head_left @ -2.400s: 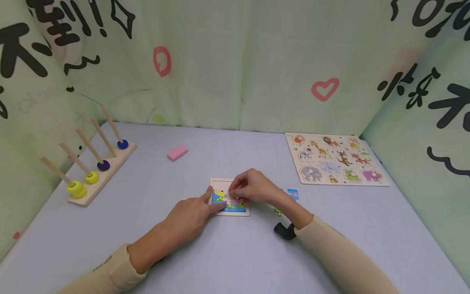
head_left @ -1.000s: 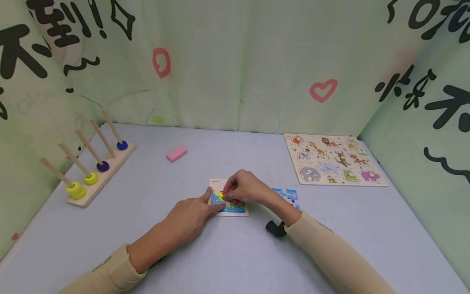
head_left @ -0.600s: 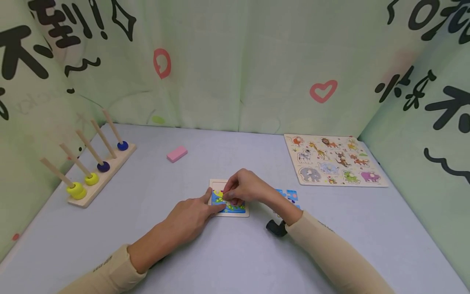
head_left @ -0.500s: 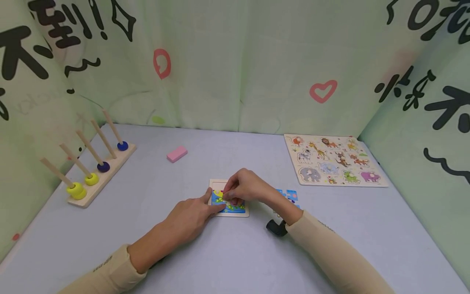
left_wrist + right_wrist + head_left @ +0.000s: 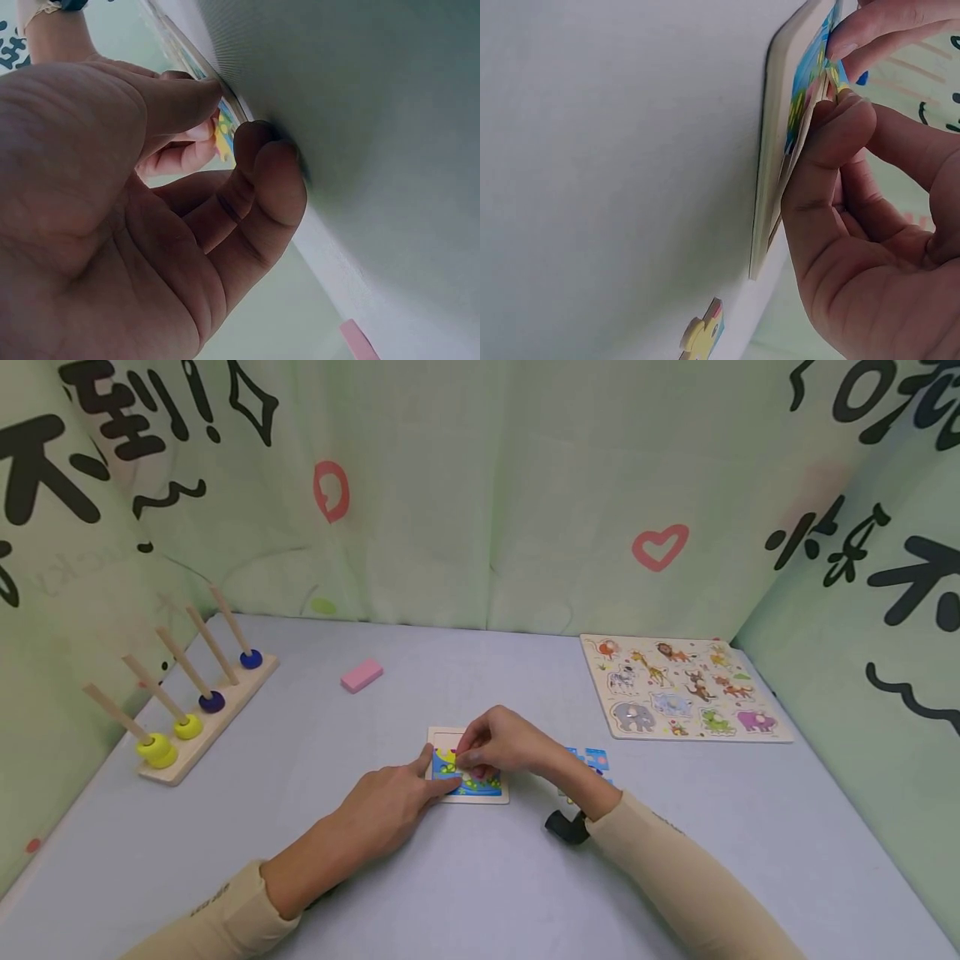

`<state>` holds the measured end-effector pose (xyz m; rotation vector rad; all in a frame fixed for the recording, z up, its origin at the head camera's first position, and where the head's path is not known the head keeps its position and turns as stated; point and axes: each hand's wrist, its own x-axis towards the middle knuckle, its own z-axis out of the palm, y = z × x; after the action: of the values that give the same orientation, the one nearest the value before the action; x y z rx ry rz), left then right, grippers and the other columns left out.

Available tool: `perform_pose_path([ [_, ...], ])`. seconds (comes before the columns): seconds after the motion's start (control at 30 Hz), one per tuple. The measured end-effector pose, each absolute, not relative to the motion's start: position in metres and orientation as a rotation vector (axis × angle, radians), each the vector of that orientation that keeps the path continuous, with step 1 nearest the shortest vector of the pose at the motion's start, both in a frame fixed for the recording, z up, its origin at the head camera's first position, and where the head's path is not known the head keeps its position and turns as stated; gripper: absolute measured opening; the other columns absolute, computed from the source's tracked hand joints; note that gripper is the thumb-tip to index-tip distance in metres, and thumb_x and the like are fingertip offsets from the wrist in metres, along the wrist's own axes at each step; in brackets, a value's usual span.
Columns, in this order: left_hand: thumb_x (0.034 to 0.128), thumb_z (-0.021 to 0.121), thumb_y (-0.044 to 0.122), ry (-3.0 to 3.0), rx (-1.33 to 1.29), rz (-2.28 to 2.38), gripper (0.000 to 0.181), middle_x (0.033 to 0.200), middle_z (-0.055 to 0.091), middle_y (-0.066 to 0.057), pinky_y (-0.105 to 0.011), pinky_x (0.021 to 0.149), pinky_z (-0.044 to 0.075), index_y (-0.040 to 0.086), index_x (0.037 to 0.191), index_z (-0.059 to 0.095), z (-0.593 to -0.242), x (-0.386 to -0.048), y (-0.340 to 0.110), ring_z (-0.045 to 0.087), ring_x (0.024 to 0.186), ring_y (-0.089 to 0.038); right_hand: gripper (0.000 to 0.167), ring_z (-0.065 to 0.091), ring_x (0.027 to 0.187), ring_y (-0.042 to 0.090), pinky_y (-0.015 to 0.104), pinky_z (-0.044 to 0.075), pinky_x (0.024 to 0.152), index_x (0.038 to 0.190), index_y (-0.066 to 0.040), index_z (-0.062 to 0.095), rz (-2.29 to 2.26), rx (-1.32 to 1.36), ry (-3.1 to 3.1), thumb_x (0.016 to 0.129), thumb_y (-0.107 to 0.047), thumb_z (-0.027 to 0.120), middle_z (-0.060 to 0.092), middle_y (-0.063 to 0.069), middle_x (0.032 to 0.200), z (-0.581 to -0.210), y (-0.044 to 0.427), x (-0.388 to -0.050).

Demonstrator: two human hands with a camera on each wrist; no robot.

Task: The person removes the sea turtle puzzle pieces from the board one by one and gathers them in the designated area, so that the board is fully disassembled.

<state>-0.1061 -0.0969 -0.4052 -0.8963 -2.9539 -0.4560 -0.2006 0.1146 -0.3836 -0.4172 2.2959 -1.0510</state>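
Note:
In the head view a small wooden jigsaw tray (image 5: pixel 487 800) lies on the table, its lower part filled with blue, yellow and green pieces. My left hand (image 5: pixel 393 797) holds it at the left: the thumb lies over the picture and the index finger runs along the edge. My right hand (image 5: pixel 502 742) is over the tray's middle, thumb and fingertips pinched on a small yellow jigsaw piece (image 5: pixel 223 137), mostly hidden by the fingers. Loose blue jigsaw pieces (image 5: pixel 596 759) lie right of the tray, partly under my right forearm. One yellow piece (image 5: pixel 701 339) shows low in the right wrist view.
A wooden animal puzzle board (image 5: pixel 630 679) lies at the back right. At the left stands a peg rack (image 5: pixel 238 691) with yellow and blue rings. A pink block (image 5: pixel 362 676) sits towards the back. Something black (image 5: pixel 566 827) juts out by the right cuff. Printed curtains surround the table.
Since the oldest frame my right hand has shifted slightly left over the tray, exposing more of the loose pieces. In the latest frames both hands stay nearly still.

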Motion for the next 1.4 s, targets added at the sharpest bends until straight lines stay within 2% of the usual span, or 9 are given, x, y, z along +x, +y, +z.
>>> perform_pose_path([
  [0.23,0.1052,0.065,0.017,-2.979,-0.891,-0.438,0.036,0.152,0.056,-0.033,-0.043,0.062,0.057,0.027,0.139,0.072,-0.404,-0.106,-0.096,0.076,0.082,-0.038,0.006,0.064,0.064,0.012,0.024,0.057,0.065,0.095,-0.003,0.078,-1.086,-0.427,2.275,0.097,-0.008,0.076,0.072,0.003,0.076,-0.383,0.121,-0.203],
  [0.5,0.106,0.064,0.018,-2.982,-0.882,-0.447,0.035,0.151,0.056,-0.034,-0.046,0.067,0.059,0.027,0.139,0.072,-0.405,-0.106,-0.094,0.078,0.089,-0.04,0.005,0.06,0.066,0.012,0.025,0.053,0.066,0.097,-0.004,0.078,-1.131,-0.385,2.232,0.096,-0.009,0.077,0.07,0.002,0.076,-0.38,0.136,-0.204],
  [1.0,0.1068,0.063,0.021,-3.006,-0.839,-0.493,0.033,0.152,0.056,-0.033,-0.051,0.077,0.061,0.027,0.137,0.073,-0.404,-0.104,-0.096,0.078,0.098,-0.042,0.015,0.058,0.067,0.012,0.025,0.053,0.066,0.107,-0.004,0.078,-1.147,-0.273,2.204,0.097,-0.015,0.077,0.071,0.003,0.08,-0.379,0.19,-0.199],
  [1.4,0.1061,0.064,0.019,-2.981,-0.86,-0.5,0.033,0.151,0.057,-0.033,-0.05,0.077,0.061,0.026,0.137,0.074,-0.405,-0.104,-0.095,0.079,0.098,-0.041,0.019,0.057,0.063,0.011,0.025,0.05,0.06,0.107,-0.002,0.076,-1.12,-0.241,2.218,0.096,-0.017,0.078,0.067,0.0,0.073,-0.382,0.229,-0.186],
])
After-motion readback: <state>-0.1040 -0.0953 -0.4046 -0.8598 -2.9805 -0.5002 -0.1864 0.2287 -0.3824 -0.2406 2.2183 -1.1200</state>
